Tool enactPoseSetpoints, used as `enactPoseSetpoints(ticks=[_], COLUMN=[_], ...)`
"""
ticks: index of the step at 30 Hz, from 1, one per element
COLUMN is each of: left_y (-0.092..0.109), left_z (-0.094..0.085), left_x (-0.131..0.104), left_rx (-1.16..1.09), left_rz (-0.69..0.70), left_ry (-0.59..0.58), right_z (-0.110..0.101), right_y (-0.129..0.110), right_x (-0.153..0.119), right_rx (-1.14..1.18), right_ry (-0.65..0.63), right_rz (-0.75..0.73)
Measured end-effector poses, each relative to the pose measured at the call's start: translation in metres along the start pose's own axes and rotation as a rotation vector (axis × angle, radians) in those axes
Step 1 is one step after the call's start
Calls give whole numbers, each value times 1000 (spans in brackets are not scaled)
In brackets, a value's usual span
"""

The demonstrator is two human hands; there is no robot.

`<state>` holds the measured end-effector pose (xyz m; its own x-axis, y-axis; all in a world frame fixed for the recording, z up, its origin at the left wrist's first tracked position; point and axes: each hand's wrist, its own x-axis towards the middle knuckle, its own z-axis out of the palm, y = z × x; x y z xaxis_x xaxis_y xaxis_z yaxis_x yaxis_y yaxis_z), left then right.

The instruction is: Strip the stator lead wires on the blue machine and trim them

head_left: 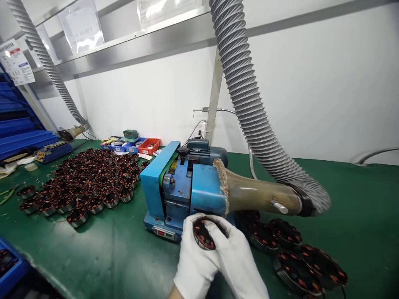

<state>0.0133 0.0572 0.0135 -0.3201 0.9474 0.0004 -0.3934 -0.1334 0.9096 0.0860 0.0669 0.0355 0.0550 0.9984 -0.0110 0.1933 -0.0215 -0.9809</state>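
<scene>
In the head view, both hands wear white gloves and meet just in front of the blue machine (183,187) on the green table (124,249). The left hand (195,257) and the right hand (237,257) together hold one round stator (204,236) with copper windings; the fingers are closed around its rim, and it sits close to the machine's front, at the low opening.

The step in hand seems to be presenting the stator to the machine. I judge that the next move calls for a steady two-handed hold and a careful line-up with the opening, because the gloves hide part of the ring.

A clear nozzle (258,193) joins the machine to a grey ribbed hose (249,104). At the right lies a row of similar stators (296,257); at the left, well apart, is a large pile of stators (90,178). Small coloured bins (134,146) stand near the wall.
</scene>
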Motion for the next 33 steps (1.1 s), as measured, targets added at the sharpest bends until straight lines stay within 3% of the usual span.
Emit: enactPoseSetpoints(ticks=[7,13,16,22,33], left_y=[7,-3,-8,-8,15], left_z=[6,-24,-32,-12,10], left_x=[-6,-42,-39,1,0], left_rx=[-32,25,97,-82,-52], left_rz=[-43,-64,-68,-136,-97], left_ry=[57,-39,-93,72,-11], right_z=[-2,-6,-3,4,-5], right_y=[-11,15,25,10,-11], right_x=[-1,-38,-39,-5,4], right_rx=[-84,-116,-100,-53,-85], right_ry=[-25,-59,-23,-1,22], right_rz=[-3,-75,-82,-30,-6])
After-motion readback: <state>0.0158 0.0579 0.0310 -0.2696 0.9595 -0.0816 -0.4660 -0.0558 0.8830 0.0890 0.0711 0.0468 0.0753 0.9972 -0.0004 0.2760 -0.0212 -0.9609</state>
